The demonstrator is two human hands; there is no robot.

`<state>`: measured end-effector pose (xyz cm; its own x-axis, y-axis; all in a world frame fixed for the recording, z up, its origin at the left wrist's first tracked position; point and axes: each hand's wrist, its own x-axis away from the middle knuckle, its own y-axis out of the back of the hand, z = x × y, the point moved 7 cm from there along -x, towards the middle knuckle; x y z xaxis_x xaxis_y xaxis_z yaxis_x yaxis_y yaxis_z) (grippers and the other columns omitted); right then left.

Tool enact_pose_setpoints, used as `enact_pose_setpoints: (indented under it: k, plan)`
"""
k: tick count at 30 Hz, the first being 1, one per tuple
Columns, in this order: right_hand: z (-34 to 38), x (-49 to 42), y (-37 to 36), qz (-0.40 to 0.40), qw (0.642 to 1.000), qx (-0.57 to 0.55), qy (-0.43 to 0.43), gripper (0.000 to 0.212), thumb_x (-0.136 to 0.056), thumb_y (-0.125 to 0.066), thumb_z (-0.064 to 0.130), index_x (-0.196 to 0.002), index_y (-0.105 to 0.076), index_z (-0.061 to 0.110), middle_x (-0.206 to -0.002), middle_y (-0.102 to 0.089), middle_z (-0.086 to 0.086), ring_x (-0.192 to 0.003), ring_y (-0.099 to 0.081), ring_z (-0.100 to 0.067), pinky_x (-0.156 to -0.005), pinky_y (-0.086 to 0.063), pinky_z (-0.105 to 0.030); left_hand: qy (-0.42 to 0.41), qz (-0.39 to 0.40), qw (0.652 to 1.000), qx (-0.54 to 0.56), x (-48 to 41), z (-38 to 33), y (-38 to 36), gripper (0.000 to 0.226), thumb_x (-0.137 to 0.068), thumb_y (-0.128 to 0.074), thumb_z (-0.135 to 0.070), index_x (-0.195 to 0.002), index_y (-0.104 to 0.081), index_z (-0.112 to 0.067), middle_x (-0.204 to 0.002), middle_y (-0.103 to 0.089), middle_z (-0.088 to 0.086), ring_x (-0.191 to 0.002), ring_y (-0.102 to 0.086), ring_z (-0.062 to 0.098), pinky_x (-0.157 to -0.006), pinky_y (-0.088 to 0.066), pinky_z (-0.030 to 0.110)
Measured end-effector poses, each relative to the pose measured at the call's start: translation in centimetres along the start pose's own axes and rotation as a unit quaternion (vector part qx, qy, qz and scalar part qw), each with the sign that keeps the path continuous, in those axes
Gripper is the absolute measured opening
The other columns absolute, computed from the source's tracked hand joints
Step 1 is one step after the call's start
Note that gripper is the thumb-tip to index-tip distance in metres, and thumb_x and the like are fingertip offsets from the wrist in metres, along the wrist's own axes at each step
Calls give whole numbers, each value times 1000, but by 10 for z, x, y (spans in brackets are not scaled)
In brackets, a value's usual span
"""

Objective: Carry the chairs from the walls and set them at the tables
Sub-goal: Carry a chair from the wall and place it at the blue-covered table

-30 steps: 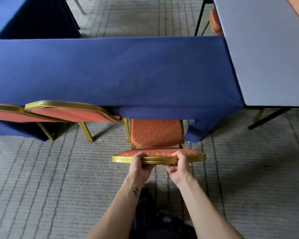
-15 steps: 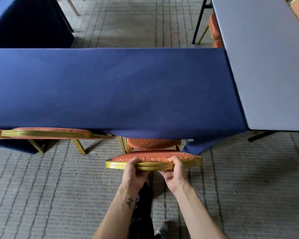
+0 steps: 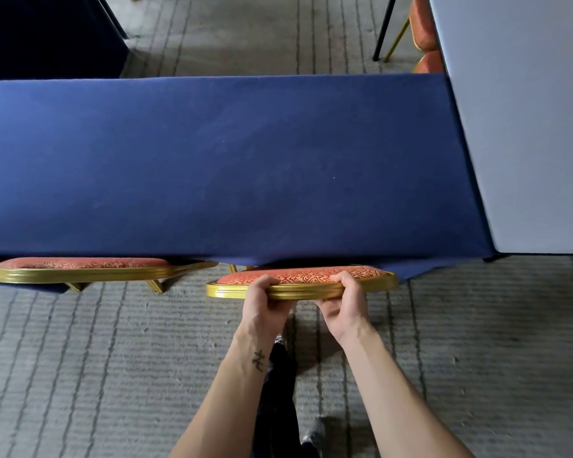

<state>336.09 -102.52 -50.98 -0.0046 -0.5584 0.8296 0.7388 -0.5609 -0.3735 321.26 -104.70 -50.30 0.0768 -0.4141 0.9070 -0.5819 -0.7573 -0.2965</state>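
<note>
Grey carpet [image 3: 80, 375] with thin dark stripes runs across the whole floor, and square in the middle of the view sits a long table under a navy cloth [image 3: 212, 166], its top smooth and bare. Butted against its right end is a pale grey table [image 3: 526, 127] with no cloth and a black leg showing beyond its far side. Up in the far left corner of the view, across a strip of carpet, there is a second navy-draped table [image 3: 40, 34]. Along the near edge of the long table, on the left, a red-and-gold banquet chair [image 3: 80, 271] is tucked in, with its patterned back and gold frame showing below the cloth's hem. Just right of it is the chair [image 3: 308, 279] being placed, pushed in at the same near edge, close to the table's right corner; its seat is hidden under the cloth, so only the top of its back shows. Beyond the far right corner, two more red chair backs [image 3: 422, 24] peek out beside the pale table. The left hand [image 3: 265, 302] and right hand [image 3: 346, 305] both grip the top rail, fingers curled over onto the padding. A small dark tattoo [image 3: 258, 360] marks the left wrist.
</note>
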Motion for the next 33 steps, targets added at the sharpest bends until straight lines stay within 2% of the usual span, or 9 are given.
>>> enact_pose_setpoints:
  k: [3, 10, 16, 18, 21, 23, 25, 29, 33]
  plan:
    - [-2, -6, -8, -4, 1000, -2, 1, 6, -76, -61, 11, -78, -55, 12, -81, -53, -12, -75, -51, -29, -103, -47, -59, -3, 1, 1000, 0, -6, -12, -4, 6, -89, -50, -1, -88, -55, 1, -93, -59, 22, -101, -59, 37, -106, -46, 55]
    - [0, -8, -32, 11, 1000, -9, 8, 6, -85, -54, 5, -89, -56, 10, -89, -58, -15, -91, -59, -32, -99, -51, -59, -9, 5, 1000, -22, -21, -34, -4, 16, -86, -53, -2, -101, -55, 3, -103, -61, 25, -115, -60, 43, -105, -46, 59]
    - [-1, -3, -31, 15, 1000, -12, 6, 6, -86, -52, 5, -90, -55, 9, -87, -59, -14, -87, -61, -30, -97, -53, -54, -3, 32, 999, -13, -16, -28, -3, 25, -86, -52, -4, -110, -51, -2, -109, -56, 24, -108, -60, 40, -100, -50, 57]
    - [-1, 0, -28, 19, 1000, -5, 14, 9, -86, -53, 6, -95, -56, 8, -90, -60, -15, -88, -62, -30, -93, -54, -52, -3, 53, 998, -20, -18, -23, -1, 24, -84, -54, -7, -107, -52, -4, -108, -56, 22, -108, -59, 39, -104, -46, 57]
    - [-2, 3, -26, 22, 999, 8, 21, 14, -86, -56, 9, -100, -57, 7, -92, -61, -15, -87, -63, -30, -83, -57, -49, 5, 77, 995, -69, -15, -19, 3, 5, -86, -58, -15, -88, -56, -11, -96, -60, 17, -105, -59, 34, -108, -41, 57]
    - [-3, 6, -24, 24, 999, 11, 31, 22, -87, -59, 14, -108, -58, 8, -100, -60, -16, -92, -61, -30, -80, -58, -47, 9, 86, 993, -82, -12, -20, 8, 6, -86, -61, -21, -88, -59, -15, -93, -62, 12, -106, -60, 31, -108, -41, 56]
    - [-6, 9, -24, 15, 999, 7, 31, 29, -88, -63, 20, -114, -59, 9, -105, -60, -16, -94, -61, -30, -81, -57, -47, 16, 90, 991, -98, -8, -21, 11, 13, -88, -65, -27, -94, -62, -16, -90, -65, 9, -108, -61, 28, -107, -42, 54]
    - [-14, 25, -31, 5, 999, -45, 18, 49, -92, -65, 35, -132, -57, 10, -117, -62, -16, -106, -61, -30, -82, -58, -44, 21, 77, 992, -98, 2, -23, 12, 52, -86, -73, -46, -122, -63, -10, -121, -66, 12, -123, -58, 26, -103, -45, 48]
    - [-19, 42, -34, 36, 996, -84, 16, 53, -94, -61, 37, -138, -55, 9, -125, -61, -17, -119, -60, -33, -92, -57, -47, 20, 92, 994, -46, 20, -21, 6, 72, -83, -74, -54, -131, -60, -3, -131, -64, 16, -126, -58, 31, -107, -46, 45]
